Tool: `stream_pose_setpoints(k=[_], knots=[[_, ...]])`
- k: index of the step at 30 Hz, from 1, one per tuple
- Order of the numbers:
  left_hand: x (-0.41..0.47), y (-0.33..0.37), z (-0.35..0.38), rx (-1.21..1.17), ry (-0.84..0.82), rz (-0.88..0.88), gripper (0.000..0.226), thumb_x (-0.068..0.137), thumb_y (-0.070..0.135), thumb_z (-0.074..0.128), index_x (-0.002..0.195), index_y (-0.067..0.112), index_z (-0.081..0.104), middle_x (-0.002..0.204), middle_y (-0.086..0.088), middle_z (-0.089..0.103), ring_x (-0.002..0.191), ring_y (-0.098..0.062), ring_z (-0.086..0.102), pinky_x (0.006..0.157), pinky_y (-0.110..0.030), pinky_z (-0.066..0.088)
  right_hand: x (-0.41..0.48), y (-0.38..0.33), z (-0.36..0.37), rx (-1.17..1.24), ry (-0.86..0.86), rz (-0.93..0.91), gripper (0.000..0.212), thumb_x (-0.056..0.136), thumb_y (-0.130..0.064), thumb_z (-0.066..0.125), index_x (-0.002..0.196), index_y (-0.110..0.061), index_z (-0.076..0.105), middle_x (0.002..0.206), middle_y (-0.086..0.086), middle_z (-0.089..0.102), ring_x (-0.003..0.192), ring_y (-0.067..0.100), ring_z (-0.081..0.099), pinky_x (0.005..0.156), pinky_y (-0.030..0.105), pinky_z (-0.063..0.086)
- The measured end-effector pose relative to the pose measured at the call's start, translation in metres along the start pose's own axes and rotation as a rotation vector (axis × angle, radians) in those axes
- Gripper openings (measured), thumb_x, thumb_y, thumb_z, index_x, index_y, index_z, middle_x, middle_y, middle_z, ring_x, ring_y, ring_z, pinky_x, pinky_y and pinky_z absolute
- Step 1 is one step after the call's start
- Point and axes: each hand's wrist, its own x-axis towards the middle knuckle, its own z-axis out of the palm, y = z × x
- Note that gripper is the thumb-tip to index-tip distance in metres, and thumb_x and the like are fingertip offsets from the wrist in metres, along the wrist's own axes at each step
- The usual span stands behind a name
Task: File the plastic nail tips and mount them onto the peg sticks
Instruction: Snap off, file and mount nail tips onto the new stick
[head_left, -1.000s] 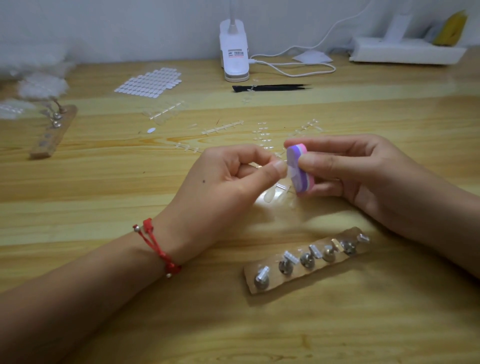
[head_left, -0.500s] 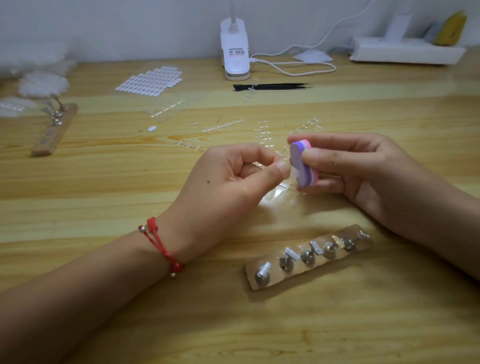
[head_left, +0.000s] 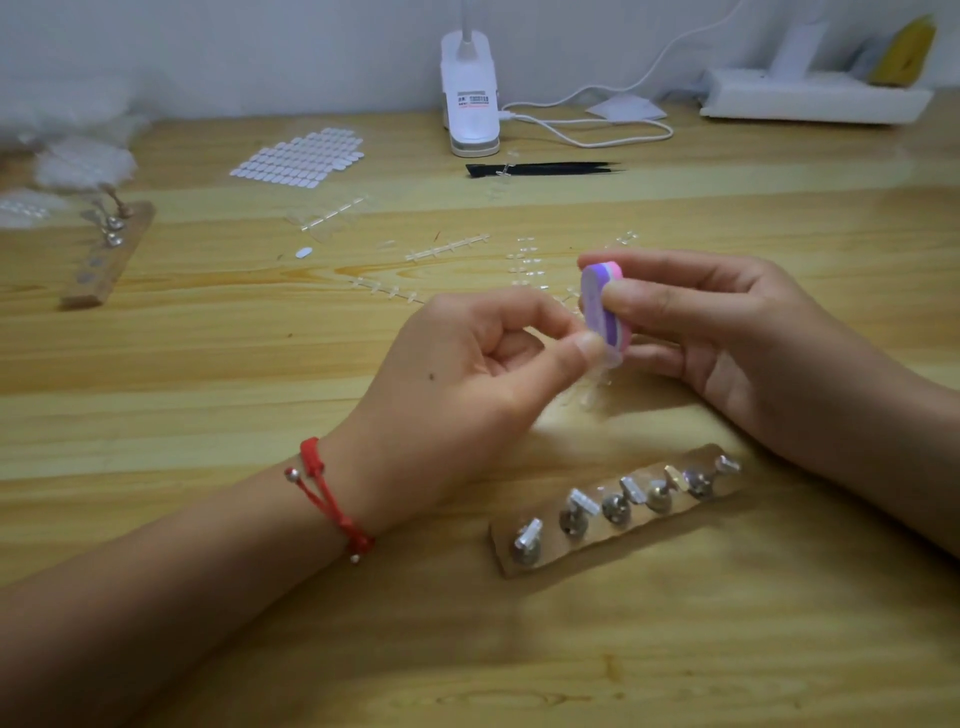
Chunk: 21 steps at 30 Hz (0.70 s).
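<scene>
My left hand (head_left: 467, 374) pinches a small clear plastic nail tip (head_left: 609, 358) between thumb and forefinger. The tip touches the lower end of a purple-and-pink buffer block (head_left: 602, 306), which my right hand (head_left: 727, 332) grips between thumb and fingers. Both hands hover above the wooden table's middle. Just in front of them lies a wooden peg board (head_left: 613, 509) with several metal peg sticks standing in a row. Loose clear nail tips (head_left: 582, 400) lie on the table under my hands.
Empty clear sprue strips (head_left: 447, 249) are scattered behind my hands. A sheet of adhesive tabs (head_left: 298, 156), black tweezers (head_left: 545, 169) and a white clip lamp (head_left: 470, 88) with its cable sit further back. A second peg board (head_left: 106, 254) lies far left.
The buffer block has slid up and slightly away along the nail tip. My left hand has barely moved.
</scene>
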Motion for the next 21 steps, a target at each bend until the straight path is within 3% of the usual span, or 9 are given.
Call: stream_pose_setpoints(k=[3,6,10,13,16,17,21], knots=[[0.0028,-0.0026,-0.0029,-0.006,0.073,-0.034,0.017,0.088,0.017,0.063,0.074,0.008,0.063,0.044,0.008,0.027,0.039,-0.004,0.019,0.04,-0.012,0.018,-0.0024,-0.0008,0.0001,-0.067,-0.084,0.016,0.033,0.057,-0.016,0.08,0.09,-0.019,0.08,0.082,0.001,0.075,0.07,0.009,0.07,0.063,0.019,0.055],[0.0012,-0.0015,-0.0003,0.088,0.021,0.029,0.018,0.089,0.018,0.065,0.074,0.009,0.063,0.044,0.009,0.028,0.039,-0.005,0.02,0.041,-0.011,0.018,-0.0001,0.0005,0.0027,-0.048,-0.007,0.003,0.031,0.06,-0.02,0.074,0.09,-0.016,0.079,0.079,0.001,0.075,0.068,0.009,0.069,0.062,0.019,0.055],[0.0003,0.0,0.0004,0.056,-0.002,0.074,0.02,0.084,0.029,0.066,0.074,0.012,0.067,0.045,0.006,0.028,0.042,-0.005,0.02,0.043,-0.012,0.019,0.0028,-0.0017,-0.0006,0.069,0.07,0.026,0.019,0.081,-0.006,0.059,0.098,-0.009,0.068,0.076,0.007,0.065,0.066,0.014,0.067,0.059,0.022,0.056],[0.0058,-0.0028,-0.0048,-0.146,0.123,-0.051,0.016,0.083,0.021,0.065,0.083,0.005,0.071,0.043,0.013,0.035,0.038,0.0,0.029,0.042,-0.007,0.025,0.0019,-0.0023,0.0003,0.078,0.027,0.062,0.025,0.088,-0.009,0.042,0.087,-0.012,0.067,0.073,0.006,0.046,0.051,0.011,0.044,0.042,0.024,0.044],[0.0067,-0.0014,-0.0043,-0.232,0.099,-0.062,0.016,0.088,0.008,0.058,0.099,0.0,0.066,0.04,0.023,0.048,0.041,0.011,0.048,0.048,0.003,0.033,0.0001,0.0009,0.0028,-0.136,-0.008,-0.016,0.006,0.08,-0.027,0.067,0.078,-0.023,0.071,0.067,0.001,0.037,0.052,0.01,0.031,0.04,0.019,0.031],[0.0063,-0.0008,-0.0038,-0.241,0.083,-0.049,0.018,0.089,0.006,0.056,0.103,-0.001,0.065,0.041,0.024,0.049,0.043,0.013,0.05,0.049,0.003,0.033,-0.0009,0.002,0.0035,-0.222,-0.01,-0.055,0.01,0.076,-0.032,0.077,0.08,-0.024,0.071,0.064,0.0,0.036,0.052,0.011,0.031,0.041,0.019,0.031],[0.0051,0.0009,-0.0039,-0.241,0.058,-0.059,0.02,0.088,0.008,0.06,0.101,-0.006,0.067,0.04,0.023,0.049,0.041,0.011,0.049,0.046,0.003,0.032,-0.0035,0.0045,0.0045,-0.251,-0.005,-0.126,0.016,0.072,-0.038,0.077,0.083,-0.027,0.075,0.055,-0.008,0.039,0.05,0.009,0.032,0.041,0.016,0.033]])
